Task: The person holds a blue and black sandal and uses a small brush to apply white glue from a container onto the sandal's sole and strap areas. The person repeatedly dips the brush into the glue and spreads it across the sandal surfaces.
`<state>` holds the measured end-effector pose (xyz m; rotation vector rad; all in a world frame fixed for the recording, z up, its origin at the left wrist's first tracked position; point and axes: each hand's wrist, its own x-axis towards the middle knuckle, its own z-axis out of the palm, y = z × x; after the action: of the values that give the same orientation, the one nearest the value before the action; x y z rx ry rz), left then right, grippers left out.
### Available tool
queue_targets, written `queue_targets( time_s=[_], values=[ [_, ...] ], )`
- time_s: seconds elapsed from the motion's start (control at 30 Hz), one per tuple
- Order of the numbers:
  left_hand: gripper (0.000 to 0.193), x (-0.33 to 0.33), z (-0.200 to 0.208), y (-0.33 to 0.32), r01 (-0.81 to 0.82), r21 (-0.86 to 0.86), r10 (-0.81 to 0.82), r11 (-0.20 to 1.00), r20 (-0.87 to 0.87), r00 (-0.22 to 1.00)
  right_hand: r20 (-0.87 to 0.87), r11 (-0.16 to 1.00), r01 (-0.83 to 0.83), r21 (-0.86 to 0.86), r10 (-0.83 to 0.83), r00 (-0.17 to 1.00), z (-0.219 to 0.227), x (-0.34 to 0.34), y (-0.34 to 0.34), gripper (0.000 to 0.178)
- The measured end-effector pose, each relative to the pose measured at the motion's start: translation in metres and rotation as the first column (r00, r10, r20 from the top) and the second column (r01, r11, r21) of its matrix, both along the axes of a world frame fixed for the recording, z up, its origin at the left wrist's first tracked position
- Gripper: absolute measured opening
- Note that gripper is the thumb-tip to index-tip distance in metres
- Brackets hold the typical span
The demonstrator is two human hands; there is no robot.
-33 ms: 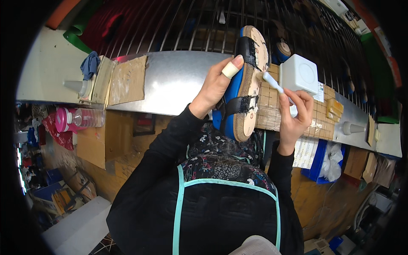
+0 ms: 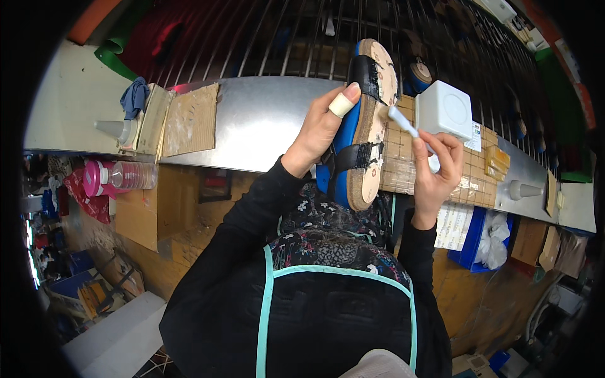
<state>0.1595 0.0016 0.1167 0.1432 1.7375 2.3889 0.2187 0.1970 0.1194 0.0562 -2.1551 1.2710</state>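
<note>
My left hand (image 2: 313, 128), with a pale wrap around its thumb, is closed on an unfinished sandal (image 2: 372, 133). The sandal is held upright on its edge, its pale underside facing right. Black straps are folded over onto that underside, and a cork layer and blue covering show along the side. My right hand (image 2: 437, 173) pinches a small brush (image 2: 404, 120) with a light handle. The brush's tip meets the middle of the underside. Just behind my right hand stands a white square container (image 2: 443, 108).
Beneath the container lies a taped, grid-marked board (image 2: 403, 164) on the metal bench (image 2: 258, 113). Metal bars (image 2: 265, 50) run behind, with another sandal (image 2: 420, 72) among them. Cardboard (image 2: 189, 120) lies at left. A yellow block (image 2: 496, 161) and a grey cone (image 2: 523, 190) sit at right.
The brush has shifted very slightly to the left at its tip. Both hands keep their hold, and the sandal stays in nearly the same place.
</note>
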Motion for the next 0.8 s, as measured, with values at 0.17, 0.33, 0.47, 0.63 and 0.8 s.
queue_targets(
  time_s=[0.17,0.33,0.47,0.63,0.8],
  values=[
    [0.061,-0.005,-0.007,-0.014,-0.102,-0.012,0.102,0.995,0.051,0.993,0.135,0.971,-0.208,-0.119,0.223,0.965,-0.012,0.018,-0.010,0.016],
    [0.061,-0.009,-0.020,-0.022,-0.198,-0.072,0.201,0.977,0.036,0.979,0.212,0.932,-0.270,-0.240,0.322,0.923,-0.008,0.044,-0.008,0.015],
    [0.059,-0.012,-0.026,-0.023,-0.239,-0.105,0.242,0.965,0.016,0.970,0.256,0.973,-0.171,-0.158,0.208,0.944,-0.005,0.051,-0.015,0.015],
    [0.059,-0.011,-0.031,-0.022,-0.277,-0.154,0.275,0.949,-0.031,0.961,0.217,0.995,-0.097,0.016,0.091,0.972,-0.006,0.049,-0.022,0.016],
    [0.061,-0.010,-0.034,-0.022,-0.303,-0.167,0.299,0.938,-0.048,0.953,0.123,0.977,-0.041,0.209,0.015,0.992,-0.008,0.044,-0.025,0.019]
  ],
)
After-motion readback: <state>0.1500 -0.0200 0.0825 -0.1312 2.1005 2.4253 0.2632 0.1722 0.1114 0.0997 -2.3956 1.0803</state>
